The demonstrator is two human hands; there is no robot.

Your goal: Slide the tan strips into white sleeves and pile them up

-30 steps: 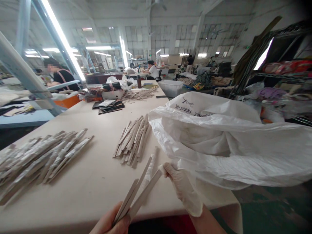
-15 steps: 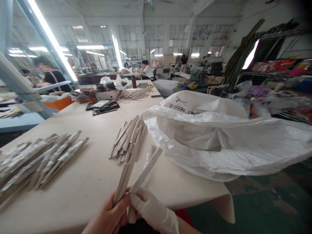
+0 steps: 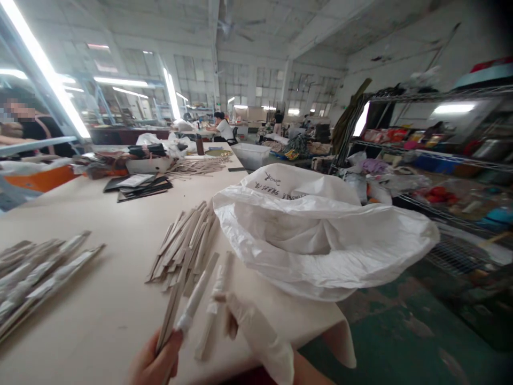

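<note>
My left hand (image 3: pixel 157 355), bare, is closed around several long, thin beige strips (image 3: pixel 171 310). Beside them in the same grip is a strip partly wrapped in white (image 3: pixel 197 299). My right hand (image 3: pixel 254 326) wears a pale glove and is slightly blurred. Its fingers are apart, close to another white-wrapped strip bundle (image 3: pixel 209 315) on the table; whether they touch it I cannot tell. Just beyond lies a pile of loose beige strips (image 3: pixel 182 243). Several wrapped bundles (image 3: pixel 44 272) lie at the left.
A large white sack (image 3: pixel 280 267) with its mouth open spreads over the table's (image 3: pixel 120 326) right side. Dark flat sheets (image 3: pixel 140 188) lie farther back. Wire shelves (image 3: pixel 444 208) with bagged goods stand at the right. A person (image 3: pixel 34 125) is at the far left.
My right hand has come away from the strips in my left hand and moved beside the wrapped bundle. My left hand has shifted left with the strips. The view has turned right.
</note>
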